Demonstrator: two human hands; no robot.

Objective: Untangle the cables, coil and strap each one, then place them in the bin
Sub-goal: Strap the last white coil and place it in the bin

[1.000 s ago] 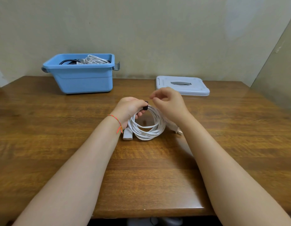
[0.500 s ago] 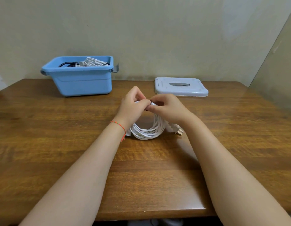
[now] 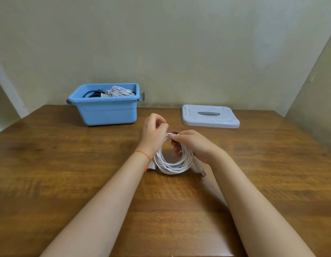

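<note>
L hand (image 3: 154, 135) has come off top of the white cable coil (image 3: 173, 162), fingers now curled up toward the bin side, off the strap. R hand (image 3: 193, 145) has moved in, now pinching the dark strap (image 3: 174, 134) at coil top, fingers through the loop. Coil now stands more upright; 1 s ago L hand held it.

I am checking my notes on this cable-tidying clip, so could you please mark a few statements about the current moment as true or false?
1. The white cable coil is held between both hands above the table. True.
2. The blue bin is empty. False: it already holds black and white cables.
3. The grey lid sits on the bin. False: it lies flat on the table, to the bin's right.
4. The right hand pinches a dark strap at the coil's top. True.
5. The left hand wears a red wrist string. True.
</note>
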